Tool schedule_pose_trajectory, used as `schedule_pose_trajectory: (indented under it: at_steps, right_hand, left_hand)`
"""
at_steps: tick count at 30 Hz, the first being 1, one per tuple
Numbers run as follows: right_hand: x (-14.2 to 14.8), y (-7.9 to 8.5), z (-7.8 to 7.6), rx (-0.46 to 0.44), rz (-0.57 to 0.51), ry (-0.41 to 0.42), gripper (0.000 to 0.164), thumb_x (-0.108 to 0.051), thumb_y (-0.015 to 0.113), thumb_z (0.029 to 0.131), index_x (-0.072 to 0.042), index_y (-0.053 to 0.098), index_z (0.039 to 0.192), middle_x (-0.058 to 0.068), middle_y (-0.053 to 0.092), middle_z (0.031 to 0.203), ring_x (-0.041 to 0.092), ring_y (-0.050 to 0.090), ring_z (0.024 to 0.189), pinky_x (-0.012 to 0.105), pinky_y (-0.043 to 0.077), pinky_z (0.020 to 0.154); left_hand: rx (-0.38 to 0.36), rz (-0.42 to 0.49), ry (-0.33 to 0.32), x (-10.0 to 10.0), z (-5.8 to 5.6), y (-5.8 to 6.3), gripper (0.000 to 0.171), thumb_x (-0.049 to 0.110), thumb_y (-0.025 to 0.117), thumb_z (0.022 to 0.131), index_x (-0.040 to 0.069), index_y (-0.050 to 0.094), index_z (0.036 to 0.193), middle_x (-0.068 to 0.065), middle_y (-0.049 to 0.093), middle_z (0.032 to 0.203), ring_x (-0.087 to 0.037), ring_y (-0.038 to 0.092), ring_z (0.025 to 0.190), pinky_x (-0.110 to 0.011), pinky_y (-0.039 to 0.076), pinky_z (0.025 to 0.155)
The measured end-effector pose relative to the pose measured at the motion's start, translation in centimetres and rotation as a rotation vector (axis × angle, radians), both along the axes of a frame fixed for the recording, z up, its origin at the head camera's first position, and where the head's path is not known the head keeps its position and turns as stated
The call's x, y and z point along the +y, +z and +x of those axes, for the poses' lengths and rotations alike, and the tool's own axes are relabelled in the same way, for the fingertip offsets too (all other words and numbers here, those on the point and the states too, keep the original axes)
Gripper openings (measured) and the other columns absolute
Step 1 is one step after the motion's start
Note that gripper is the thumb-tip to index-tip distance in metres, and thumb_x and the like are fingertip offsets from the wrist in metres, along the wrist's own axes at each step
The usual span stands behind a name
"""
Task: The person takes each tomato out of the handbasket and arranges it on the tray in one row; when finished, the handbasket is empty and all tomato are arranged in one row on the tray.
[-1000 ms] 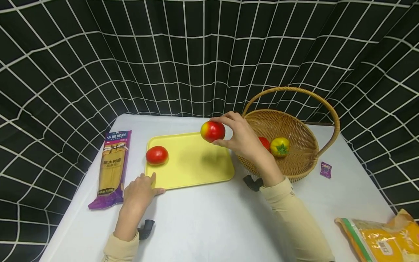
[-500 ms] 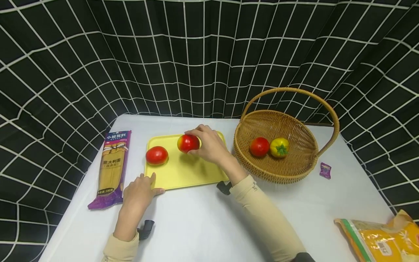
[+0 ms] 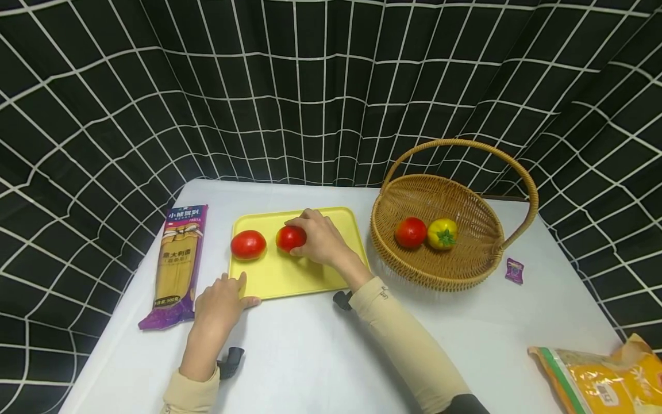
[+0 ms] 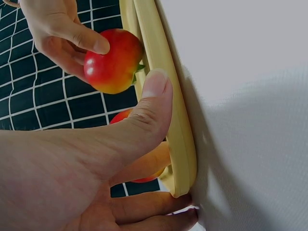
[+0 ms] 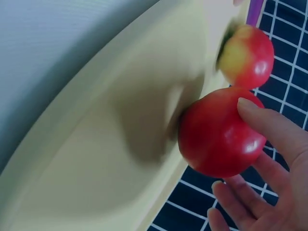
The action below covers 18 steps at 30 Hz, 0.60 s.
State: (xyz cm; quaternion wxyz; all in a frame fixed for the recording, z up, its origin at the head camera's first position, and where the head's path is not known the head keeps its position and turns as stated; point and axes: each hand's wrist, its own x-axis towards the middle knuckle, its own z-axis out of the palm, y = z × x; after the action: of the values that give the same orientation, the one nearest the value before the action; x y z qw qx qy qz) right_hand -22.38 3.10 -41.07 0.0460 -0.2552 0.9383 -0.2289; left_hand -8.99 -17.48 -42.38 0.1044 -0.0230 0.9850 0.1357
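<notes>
My right hand [image 3: 323, 242] holds a red-and-yellow fruit [image 3: 291, 239] by thumb and fingertips, low over the middle of the yellow tray [image 3: 266, 280]. A green calyx shows on the held fruit [image 4: 114, 60] in the left wrist view. A second red fruit [image 3: 249, 245] lies at the tray's left end. My left hand [image 3: 219, 305] holds the tray's near-left corner, its thumb on the front rim and index finger at the left side. In the right wrist view the held fruit [image 5: 219, 134] is close to the second fruit [image 5: 248, 57]. Contact between held fruit and tray is unclear.
A wicker basket [image 3: 439, 282] with a tall handle stands on the right, holding a red fruit [image 3: 411, 232] and a yellow one [image 3: 442, 233]. A pasta packet [image 3: 177, 267] lies far left. A small purple packet [image 3: 514, 270] and an orange-yellow bag [image 3: 602, 374] lie right.
My right hand has carried the fruit leftward from beside the basket and lowered it over the tray. The left hand and tray stay in place.
</notes>
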Motion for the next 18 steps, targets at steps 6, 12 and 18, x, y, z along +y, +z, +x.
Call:
schedule_pose_trajectory:
  at_steps: [6, 12, 18]
  right_hand:
    - [-0.5, -0.3, -0.3, -0.038, -0.018, -0.005, 0.063, -0.028, 0.091, 0.086, -0.02, 0.067, 0.144, 0.006, 0.063, 0.132, 0.024, 0.057, 0.129, 0.041, 0.049, 0.108]
    - [-1.2, -0.4, -0.4, -0.062, -0.039, -0.008, 0.06, -0.029, 0.091, 0.086, -0.019, 0.068, 0.142, 0.007, 0.063, 0.138, 0.025, 0.057, 0.13, 0.043, 0.049, 0.109]
    - [-1.6, -0.7, -0.6, -0.107, -0.081, -0.009, 0.058, -0.028, 0.089, 0.088, -0.019, 0.068, 0.141, 0.008, 0.062, 0.143, 0.026, 0.056, 0.134, 0.043, 0.047, 0.111]
  left_hand:
    - [-0.01, -0.001, 0.001, 0.1, 0.0, 0.1, 0.074, 0.035, 0.082, 0.091, 0.0, 0.056, 0.15, -0.043, 0.057, 0.139, -0.055, 0.066, 0.109, -0.06, 0.06, 0.084]
    - [-0.005, -0.005, 0.0, 0.1, -0.1, 0.1, 0.073, 0.035, 0.083, 0.091, -0.001, 0.057, 0.149, -0.043, 0.059, 0.136, -0.051, 0.068, 0.103, -0.058, 0.06, 0.082]
    - [-0.003, -0.004, 0.0, 0.1, -0.1, 0.2, 0.073, 0.034, 0.083, 0.09, -0.001, 0.057, 0.149, -0.043, 0.06, 0.135, -0.049, 0.068, 0.099, -0.057, 0.06, 0.081]
